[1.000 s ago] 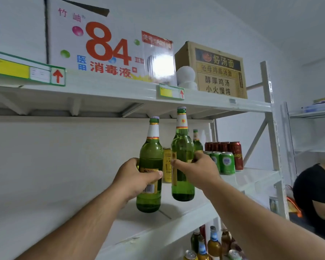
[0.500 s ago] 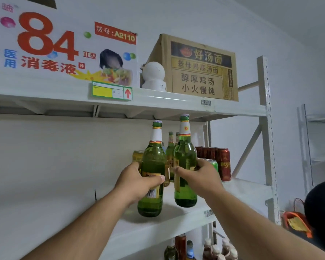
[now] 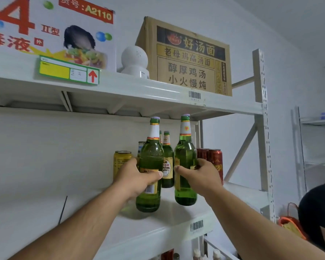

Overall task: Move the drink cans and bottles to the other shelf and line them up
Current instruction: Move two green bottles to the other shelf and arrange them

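At the upper left of the frame a white carton point(image 3: 51, 30) is seen on the top shelf point(image 3: 120, 87), with a price tag point(image 3: 68, 70) clipped to its edge. Below, left of centre, yellow cans point(image 3: 121, 162) are already stood on the middle shelf point(image 3: 158, 228). Just right of them the left hand point(image 3: 137, 180) is wrapped round the label of a green bottle point(image 3: 151, 166), fingers curled behind it and thumb pressed across the front; its base appears held just above the shelf. Behind, in the gap, more bottles point(image 3: 167, 160) are lined up. The right hand point(image 3: 201, 177) is curled round a second bottle point(image 3: 185, 162) in the same way, also seemingly not yet set down. Red cans point(image 3: 215, 162) are stood right of it. The task is judged partly done: these two remain to be placed, and bottles are glimpsed on a lower level at the bottom edge. Room in front of the row is open, though the standing bottles and cans close by could be knocked. At upper centre a white round device point(image 3: 134, 61) and a brown box point(image 3: 186, 59) are seen; at lower right, a person in black point(image 3: 319, 212).
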A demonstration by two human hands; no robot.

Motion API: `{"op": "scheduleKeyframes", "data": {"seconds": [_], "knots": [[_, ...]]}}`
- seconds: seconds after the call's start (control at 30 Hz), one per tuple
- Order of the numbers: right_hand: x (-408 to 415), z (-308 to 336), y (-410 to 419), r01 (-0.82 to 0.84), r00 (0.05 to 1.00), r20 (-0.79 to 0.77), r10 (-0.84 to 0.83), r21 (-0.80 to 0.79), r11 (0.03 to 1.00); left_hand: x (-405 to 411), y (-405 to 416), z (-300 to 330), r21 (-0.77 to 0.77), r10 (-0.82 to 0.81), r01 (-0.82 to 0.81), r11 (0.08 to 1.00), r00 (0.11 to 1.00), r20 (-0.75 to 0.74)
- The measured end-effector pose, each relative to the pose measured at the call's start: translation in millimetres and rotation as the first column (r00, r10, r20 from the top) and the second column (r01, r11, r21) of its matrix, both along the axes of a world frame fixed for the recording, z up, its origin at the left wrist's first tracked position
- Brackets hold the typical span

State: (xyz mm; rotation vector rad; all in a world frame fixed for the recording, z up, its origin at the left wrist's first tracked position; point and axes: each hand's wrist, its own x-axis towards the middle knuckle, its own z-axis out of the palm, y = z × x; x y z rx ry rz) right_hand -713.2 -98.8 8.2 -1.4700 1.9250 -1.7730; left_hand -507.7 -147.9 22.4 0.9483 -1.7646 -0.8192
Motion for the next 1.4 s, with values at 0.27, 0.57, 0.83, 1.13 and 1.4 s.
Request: {"op": "scheduleKeyframes", "data": {"seconds": [0.27, 0.57, 0.83, 1.13, 1.4], "knots": [[-34.6, -0.4, -40.8, -0.045, 0.999, 0.013, 0.045, -0.004, 0.999, -32.3, -20.0, 1.8, -0.004, 0.029, -0.029, 1.0, 0.999, -0.02], [-73.5, -5.5, -104.2, -0.168, 0.985, 0.044, 0.167, 0.023, 0.986, -70.9, -34.0, 3.6, 0.011, 0.148, -0.148, 0.989, 0.985, -0.083], [-89.2, -12.0, -141.1, -0.211, 0.977, 0.008, 0.211, 0.105, 0.972, -91.0, -41.2, -1.5, 0.031, 0.245, -0.243, 0.97, 0.964, -0.103], [-91.2, -15.2, -157.3, -0.226, 0.972, -0.034, 0.233, 0.142, 0.964, -107.8, -43.3, -5.8, 0.038, 0.283, -0.28, 0.959, 0.953, -0.107], [-94.2, -14.8, -168.4, -0.24, 0.969, -0.01, 0.245, 0.181, 0.954, -116.1, -44.4, -7.8, 0.041, 0.28, -0.277, 0.96, 0.954, -0.112]]}}
